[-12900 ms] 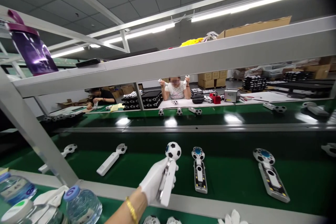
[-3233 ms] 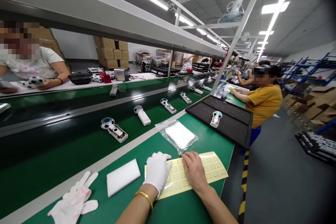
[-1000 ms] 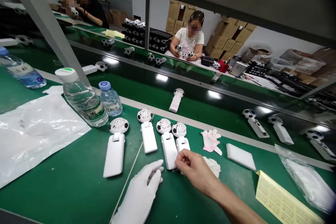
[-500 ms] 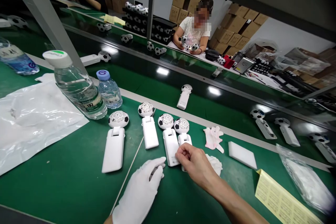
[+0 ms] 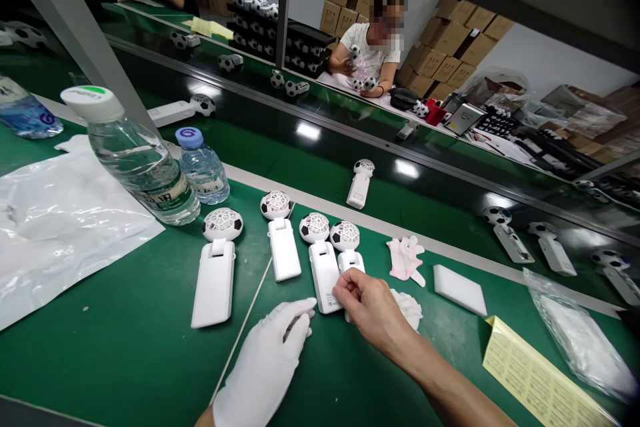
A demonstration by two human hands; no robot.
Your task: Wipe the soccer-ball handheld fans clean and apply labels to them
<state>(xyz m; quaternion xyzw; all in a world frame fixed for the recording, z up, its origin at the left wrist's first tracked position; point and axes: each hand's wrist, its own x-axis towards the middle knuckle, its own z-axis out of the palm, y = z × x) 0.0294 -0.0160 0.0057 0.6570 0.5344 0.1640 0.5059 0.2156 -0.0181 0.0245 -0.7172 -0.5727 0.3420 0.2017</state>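
Note:
Several white handheld devices with soccer-ball heads lie on the green table. My bare right hand (image 5: 367,300) is closed in a pinch at the lower right edge of the third device (image 5: 325,277); anything between its fingertips is too small to make out. It partly covers the fourth device (image 5: 351,260). My left hand (image 5: 273,353), in a white glove, rests below the devices with fingers curved and a gap between thumb and fingers, holding nothing. Left of it lie one device (image 5: 214,283) and another (image 5: 284,250).
Two bottles (image 5: 145,167) (image 5: 203,170) and a plastic bag (image 5: 65,213) lie at left. At right are gloves (image 5: 405,259), a white block (image 5: 460,289), a yellow label sheet (image 5: 530,360) and a clear bag (image 5: 580,333). Beyond, a belt (image 5: 280,147) carries devices; a person (image 5: 370,53) sits across.
The view has shifted slightly. On the belt, the nearby device has moved a little to the right. My hands keep nearly the same positions, the right one still pinching at the third device.

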